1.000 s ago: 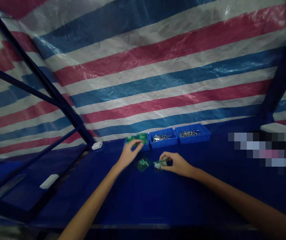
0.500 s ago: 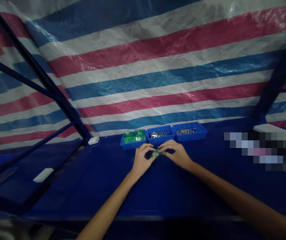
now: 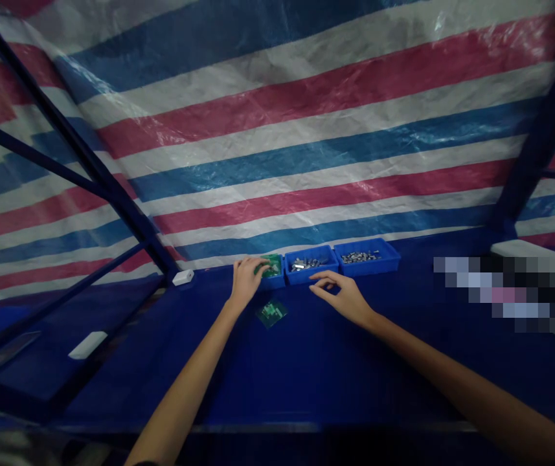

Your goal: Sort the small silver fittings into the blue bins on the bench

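My left hand (image 3: pixel 247 278) reaches over the left blue bin (image 3: pixel 273 283), its fingers stretched out and slightly apart at the green pieces (image 3: pixel 273 265) inside. Part of that bin is hidden behind the hand. In front of it, a green piece in what looks like a clear bag (image 3: pixel 271 313) lies flat on the blue table. My right hand (image 3: pixel 340 294) hovers in front of the middle blue bin (image 3: pixel 311 275), fingers curved, thumb and forefinger apart with nothing visible between them. Small silvery metal parts (image 3: pixel 305 264) lie in the middle bin.
A right-hand blue bin (image 3: pixel 374 264) holds more small metal parts (image 3: pixel 359 257). A white box-shaped object (image 3: pixel 182 277) sits at the table's back left corner. Dark blue frame posts (image 3: pixel 532 136) stand on both sides, before a striped plastic sheet (image 3: pixel 306 142).
Both hands held a small greenish thing between them; they have parted. My left hand moved left to the left bin. The green bagged piece on the table now shows clearly.
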`<state>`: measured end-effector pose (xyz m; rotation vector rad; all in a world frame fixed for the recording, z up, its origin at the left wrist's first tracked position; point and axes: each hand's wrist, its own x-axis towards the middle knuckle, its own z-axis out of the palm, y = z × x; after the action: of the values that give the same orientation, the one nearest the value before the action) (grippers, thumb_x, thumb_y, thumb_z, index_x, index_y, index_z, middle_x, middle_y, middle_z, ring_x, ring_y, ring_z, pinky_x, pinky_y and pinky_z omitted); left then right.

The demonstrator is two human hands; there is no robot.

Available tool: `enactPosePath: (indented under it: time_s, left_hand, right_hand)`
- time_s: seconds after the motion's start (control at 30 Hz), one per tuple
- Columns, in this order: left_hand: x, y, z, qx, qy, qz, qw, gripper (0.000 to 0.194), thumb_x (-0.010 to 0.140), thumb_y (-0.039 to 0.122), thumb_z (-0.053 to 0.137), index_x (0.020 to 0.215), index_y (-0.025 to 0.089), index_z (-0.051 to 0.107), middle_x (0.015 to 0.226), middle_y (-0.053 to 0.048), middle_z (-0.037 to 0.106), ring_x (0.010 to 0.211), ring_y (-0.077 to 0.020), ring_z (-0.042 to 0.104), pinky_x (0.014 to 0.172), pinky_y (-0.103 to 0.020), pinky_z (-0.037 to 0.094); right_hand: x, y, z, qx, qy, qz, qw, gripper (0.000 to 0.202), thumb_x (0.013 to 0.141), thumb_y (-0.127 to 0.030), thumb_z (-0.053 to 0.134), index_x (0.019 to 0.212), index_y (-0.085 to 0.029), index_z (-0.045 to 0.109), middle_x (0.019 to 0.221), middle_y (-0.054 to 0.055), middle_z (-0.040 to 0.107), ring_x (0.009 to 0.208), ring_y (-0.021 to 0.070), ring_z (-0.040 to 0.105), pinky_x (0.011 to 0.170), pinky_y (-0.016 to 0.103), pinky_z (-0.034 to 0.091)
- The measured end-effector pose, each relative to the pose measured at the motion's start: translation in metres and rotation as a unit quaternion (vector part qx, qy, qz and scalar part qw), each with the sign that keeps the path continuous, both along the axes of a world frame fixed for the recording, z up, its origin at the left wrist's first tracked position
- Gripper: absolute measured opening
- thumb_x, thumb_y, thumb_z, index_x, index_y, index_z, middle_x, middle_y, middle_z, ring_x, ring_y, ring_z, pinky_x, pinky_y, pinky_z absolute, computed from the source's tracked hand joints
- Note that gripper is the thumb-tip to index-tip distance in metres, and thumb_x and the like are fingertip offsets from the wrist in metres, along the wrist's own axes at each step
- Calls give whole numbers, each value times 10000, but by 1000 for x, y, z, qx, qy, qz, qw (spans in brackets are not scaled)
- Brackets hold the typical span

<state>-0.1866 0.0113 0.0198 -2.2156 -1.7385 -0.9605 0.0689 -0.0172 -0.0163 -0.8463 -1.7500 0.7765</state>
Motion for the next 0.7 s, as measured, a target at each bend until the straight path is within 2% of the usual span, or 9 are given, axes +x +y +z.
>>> enactPosePath:
  time_s: [0.17,0.37,0.47,0.53,0.6,0.7]
  left_hand:
    - [0,3,-15,-36,70,13,997,177,826,341,534,893,261,677,911,-34,685,919,-214,529,871,-390,307]
    - [-2,-6,-14,-37,104,31,993,316,873,402,422,841,238,690,1024,-69,593,1024,-246,463,895,-430,296]
    - [2,-21,-9,-14,101,26,994,317,847,451,454,995,249,648,1154,-78,532,1096,-266,425,920,-443,289]
    - [6,-37,-10,14,89,28,996,369,806,477,513,1086,252,594,1170,-84,519,1095,-268,424,919,-434,300]
    - [8,-53,-17,2,72,28,997,338,793,491,524,1004,242,611,1052,-72,562,1011,-249,469,893,-418,324]
    - [8,-71,-35,-76,58,34,995,389,753,549,536,949,225,623,938,-58,574,911,-233,511,845,-414,359]
  right_hand:
    - [1,0,0,-5,-7,8,1000,238,772,-370,593,935,-202,632,737,10,687,736,165,635,715,304,459]
    - [1,-1,0,-15,-10,24,1000,232,801,-369,553,944,-203,629,763,19,689,751,168,638,731,317,458]
    - [0,-2,0,-16,-13,31,999,218,809,-360,538,938,-210,628,775,18,688,756,168,639,736,322,459]
    - [0,-2,0,-15,-15,31,999,209,811,-352,532,933,-212,628,777,18,689,764,171,641,747,326,460]
    - [1,-2,0,-10,-16,31,999,208,810,-349,530,930,-211,628,775,22,689,769,176,643,762,333,463]
    - [1,-2,0,-4,-22,35,999,213,814,-349,523,933,-206,626,770,27,688,772,181,644,777,340,465]
